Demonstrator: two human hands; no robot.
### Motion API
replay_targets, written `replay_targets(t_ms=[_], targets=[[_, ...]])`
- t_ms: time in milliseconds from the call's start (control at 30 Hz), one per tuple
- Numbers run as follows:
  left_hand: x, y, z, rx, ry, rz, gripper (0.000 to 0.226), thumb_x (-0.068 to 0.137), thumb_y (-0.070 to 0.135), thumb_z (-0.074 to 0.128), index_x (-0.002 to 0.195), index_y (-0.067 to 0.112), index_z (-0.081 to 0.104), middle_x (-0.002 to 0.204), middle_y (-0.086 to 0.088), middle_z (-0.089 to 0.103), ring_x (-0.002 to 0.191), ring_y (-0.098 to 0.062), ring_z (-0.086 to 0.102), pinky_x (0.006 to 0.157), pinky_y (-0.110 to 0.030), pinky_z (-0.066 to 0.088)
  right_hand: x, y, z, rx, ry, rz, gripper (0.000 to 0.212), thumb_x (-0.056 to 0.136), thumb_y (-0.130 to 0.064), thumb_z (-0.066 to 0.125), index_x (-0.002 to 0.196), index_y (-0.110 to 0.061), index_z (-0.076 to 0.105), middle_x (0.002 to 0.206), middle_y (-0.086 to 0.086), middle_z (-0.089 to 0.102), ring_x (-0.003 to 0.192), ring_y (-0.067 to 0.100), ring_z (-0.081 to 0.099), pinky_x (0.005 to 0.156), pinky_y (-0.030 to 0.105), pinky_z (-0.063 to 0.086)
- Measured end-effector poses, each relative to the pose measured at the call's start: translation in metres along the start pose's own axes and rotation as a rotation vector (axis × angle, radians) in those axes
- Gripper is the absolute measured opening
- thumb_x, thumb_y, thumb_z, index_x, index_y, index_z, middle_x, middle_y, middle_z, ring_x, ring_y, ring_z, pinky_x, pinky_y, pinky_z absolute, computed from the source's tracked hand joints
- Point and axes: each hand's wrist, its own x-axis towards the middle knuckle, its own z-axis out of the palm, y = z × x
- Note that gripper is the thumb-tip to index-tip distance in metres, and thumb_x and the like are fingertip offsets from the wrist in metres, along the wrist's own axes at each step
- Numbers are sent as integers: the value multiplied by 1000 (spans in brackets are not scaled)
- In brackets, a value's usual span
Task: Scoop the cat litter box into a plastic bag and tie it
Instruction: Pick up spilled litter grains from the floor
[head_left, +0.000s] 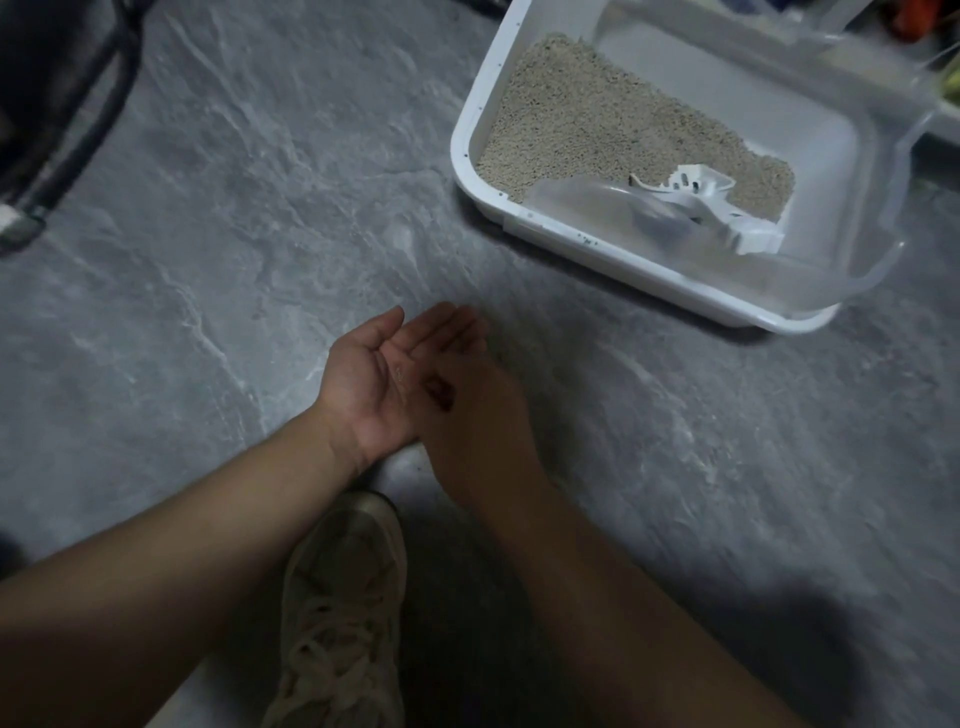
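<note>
Both hands hold nothing. From the head camera, the left hand (387, 379) lies palm up with its fingers straight and relaxed, a few pale grains on the palm. Across its lower edge lies the right hand (475, 415), back toward the camera, its fingers loosely curled down onto the left palm; whether they pinch a grain cannot be told, so its grip reads as released.

No brand, label or writing can be read anywhere; a few small dark specks on the near rim of the box are too small to make out.

Well beyond the hands and off to their right, the litter box (613, 260) sits on the floor (234, 208). It is a white rectangular tray with rounded corners and a row of small dots along its left rim, topped by a clear, cloudy plastic surround. Beige granular litter (587, 119) fills its left part, while the bare white bottom shows on the far right side. A white slotted scoop (701, 200) lies inside at the near end of the litter, partly behind the clear plastic.

Directly below the hands, toward the person, a pale laced shoe (345, 597) stands on the grey, stone-patterned floor. Far to the left of the hands, dark curved bars (78, 119) cross the upper corner.
</note>
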Motion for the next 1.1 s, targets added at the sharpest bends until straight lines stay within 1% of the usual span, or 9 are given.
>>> replay_targets(t_ms=[67,167,233,333,500,633,767,967,1100], targets=[[0,0,4,-16,-14,6,50,101,27,41,93,-5,77,112,-22,74,103,-37,73,88,-51,59,-5,6,-12,19,90,26,13,94,-20,63,92,-12,73,81,1,68,69,6,56,62,17,41],[2,0,5,-39,-19,27,50,101,26,40,93,-6,77,112,-24,73,105,-39,72,88,-50,60,-12,37,-30,12,197,256,13,93,-17,64,97,-16,76,83,-7,66,73,4,58,61,8,37],[3,-1,4,-51,-18,24,51,103,27,40,94,-6,78,113,-23,73,106,-39,72,91,-50,58,-21,67,-34,-98,231,317,14,89,-14,64,97,-14,76,91,1,70,86,19,64,71,24,44],[4,-2,4,-63,-19,17,51,103,27,40,95,-6,77,115,-23,73,106,-39,71,89,-51,59,-38,97,-25,-435,111,135,14,79,-10,66,91,-3,71,99,18,64,88,36,58,76,35,46],[4,-3,8,-48,-2,16,51,104,27,39,95,-7,77,117,-24,72,105,-40,72,86,-52,60,-43,108,-18,-721,68,-175,29,44,-6,90,65,0,71,77,16,63,79,28,39,60,32,55],[2,0,5,-44,2,31,52,104,26,38,97,-8,76,119,-25,71,106,-42,71,87,-53,59,-22,118,-7,-651,32,2,30,59,1,83,85,0,69,91,19,61,80,35,59,72,35,49],[3,3,1,-59,11,49,54,105,27,37,97,-9,77,121,-25,70,108,-42,70,90,-52,58,0,112,-6,-555,-2,23,27,84,2,59,111,3,64,116,24,55,106,37,51,88,39,46],[4,5,-2,-61,33,64,55,106,26,36,98,-10,77,122,-25,69,108,-43,70,90,-52,57,22,104,-9,-587,27,-41,16,72,0,76,87,-3,73,90,17,63,83,35,61,71,31,50],[2,9,-1,-70,40,84,53,105,26,37,99,-10,76,122,-25,69,109,-43,70,89,-52,58,29,99,-22,-445,103,38,13,83,-3,66,96,0,68,99,23,60,92,40,58,74,33,40]])
